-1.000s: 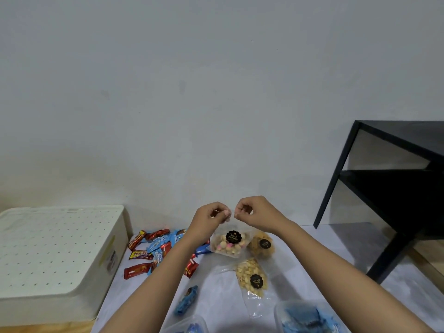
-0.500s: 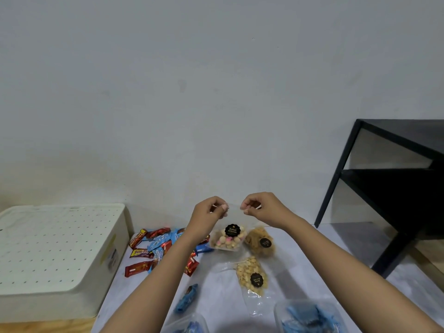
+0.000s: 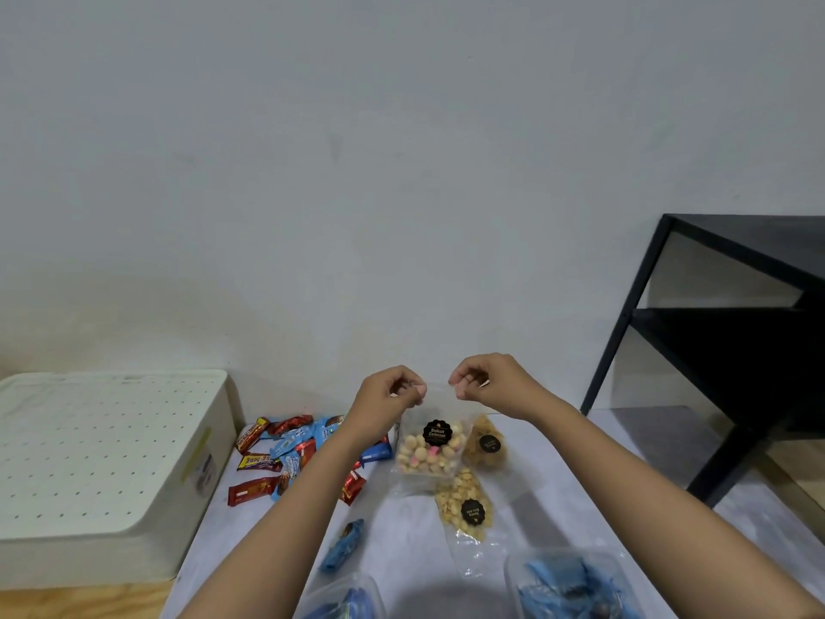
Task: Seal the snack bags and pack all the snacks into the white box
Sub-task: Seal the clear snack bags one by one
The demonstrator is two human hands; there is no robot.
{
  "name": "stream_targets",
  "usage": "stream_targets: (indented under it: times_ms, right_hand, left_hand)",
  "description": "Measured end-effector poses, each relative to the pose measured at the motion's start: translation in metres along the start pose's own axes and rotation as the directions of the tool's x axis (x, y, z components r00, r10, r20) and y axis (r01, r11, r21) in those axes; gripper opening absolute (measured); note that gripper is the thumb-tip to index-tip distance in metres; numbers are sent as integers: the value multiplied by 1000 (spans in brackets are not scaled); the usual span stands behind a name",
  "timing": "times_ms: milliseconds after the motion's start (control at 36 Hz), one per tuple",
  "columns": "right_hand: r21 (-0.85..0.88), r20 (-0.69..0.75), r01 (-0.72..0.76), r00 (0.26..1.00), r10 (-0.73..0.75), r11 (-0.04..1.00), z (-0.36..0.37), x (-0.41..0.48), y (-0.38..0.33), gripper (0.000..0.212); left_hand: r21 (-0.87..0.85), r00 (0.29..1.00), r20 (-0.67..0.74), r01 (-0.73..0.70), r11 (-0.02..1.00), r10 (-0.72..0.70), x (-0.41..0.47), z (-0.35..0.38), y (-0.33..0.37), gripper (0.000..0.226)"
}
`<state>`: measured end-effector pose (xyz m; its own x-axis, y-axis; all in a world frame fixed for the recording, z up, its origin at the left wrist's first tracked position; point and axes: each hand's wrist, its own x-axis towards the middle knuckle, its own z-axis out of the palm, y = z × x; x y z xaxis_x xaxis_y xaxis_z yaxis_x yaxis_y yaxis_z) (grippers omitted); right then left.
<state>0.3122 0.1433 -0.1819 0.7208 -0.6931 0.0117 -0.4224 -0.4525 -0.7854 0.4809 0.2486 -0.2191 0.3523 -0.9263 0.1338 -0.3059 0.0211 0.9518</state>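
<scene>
Two hands hold one clear snack bag [image 3: 431,413] by its top strip, over the table [image 3: 402,542]: the left hand [image 3: 389,395] pinches the left corner, the right hand [image 3: 489,386] pinches the right corner. The film is thin, limp and likely slippery; the load of small round biscuits [image 3: 422,457] is light but brittle. Grip only the empty strip above the contents and press along it. The white box [image 3: 111,462] stands well apart on the left, lid on.

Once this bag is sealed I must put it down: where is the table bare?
Bare between the lone blue wrapper and the near snack bag, and right of the right forearm toward the black shelf. Crowded: the wrapper pile beside the white box.
</scene>
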Motion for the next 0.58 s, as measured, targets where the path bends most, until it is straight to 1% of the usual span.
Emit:
stream_targets:
  times_ms: [83,278,389,500,583]
  right_hand:
    - [30,37,-6,999,5,1000,1,-1,5,19]
    - [72,-17,-3,1000,4,997,11,-2,7,24]
    - [70,-14,-5,1000,6,998,15,-2,5,23]
    - [36,4,-13,1000,13,999,16,0,4,16]
    - [50,-24,-15,1000,16,999,15,0,6,13]
  left_hand:
    - [-11,1000,4,9,1000,-9,-1,-3,-2,8]
    - [-10,1000,18,17,1000,-17,-3,-10,-8,6]
    - [-25,1000,-1,17,1000,-17,-4,-11,-9,4]
    - [-53,1000,-15,16,998,-17,-4,-9,-13,10]
    - [-70,999,-36,13,997,-15,-3,-8,-16,8]
